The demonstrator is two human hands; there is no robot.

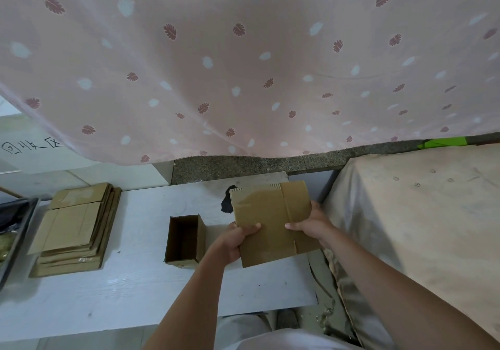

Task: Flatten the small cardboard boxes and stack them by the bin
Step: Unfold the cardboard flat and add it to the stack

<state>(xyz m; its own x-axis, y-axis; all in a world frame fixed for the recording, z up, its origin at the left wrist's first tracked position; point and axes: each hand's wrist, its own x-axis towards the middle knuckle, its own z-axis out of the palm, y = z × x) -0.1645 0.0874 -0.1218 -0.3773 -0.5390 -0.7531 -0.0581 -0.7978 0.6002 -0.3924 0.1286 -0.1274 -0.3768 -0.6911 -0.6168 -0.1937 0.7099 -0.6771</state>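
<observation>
A flattened brown cardboard box [272, 214] is held up above the white table [135, 282]. My left hand [236, 240] grips its lower left edge, thumb on the front face. My right hand [311, 224] grips its right side, thumb across the front. To the left of the held piece, an open small cardboard box [184, 238] lies on the table with its empty inside facing up. Further left, a stack of flattened boxes [75, 228] lies on the table beside a dark bin [16, 244] at the left edge.
A pink leaf-print cloth [243, 65] hangs across the back. A beige covered surface [419, 228] stands to the right of the table. A white sheet with handwriting [32, 146] lies at the far left. A dark chip [227, 201] marks the table's back edge.
</observation>
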